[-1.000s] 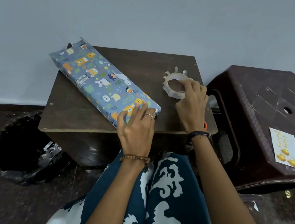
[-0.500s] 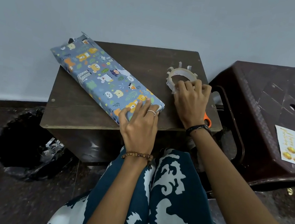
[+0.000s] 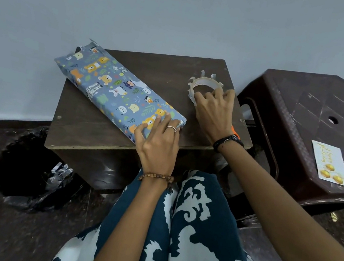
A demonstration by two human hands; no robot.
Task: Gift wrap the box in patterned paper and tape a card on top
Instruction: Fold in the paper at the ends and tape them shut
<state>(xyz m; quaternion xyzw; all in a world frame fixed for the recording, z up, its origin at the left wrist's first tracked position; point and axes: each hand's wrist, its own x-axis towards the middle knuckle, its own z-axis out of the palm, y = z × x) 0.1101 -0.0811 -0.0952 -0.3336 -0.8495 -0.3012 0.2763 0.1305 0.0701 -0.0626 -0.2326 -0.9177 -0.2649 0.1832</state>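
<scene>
Bin [image 3: 22, 176] holds foil scraps [image 3: 60, 174]; hands on wrapped box [image 3: 118, 91], tape roll [image 3: 203, 87].

Dark wooden table [image 3: 119, 142], wrapped box [image 3: 114, 88] lying diagonally, tape roll [image 3: 201, 86] near its right edge

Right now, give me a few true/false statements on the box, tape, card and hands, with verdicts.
1. The left hand rests on the near end of the wrapped box. True.
2. The card is taped on top of the box. False: it lies on the brown plastic stool, apart from the box.
3. The right hand touches the tape roll. True.
4. The tape roll sits on the stool. False: it sits on the wooden table.
5. The bin is right of the table. False: left.
</scene>
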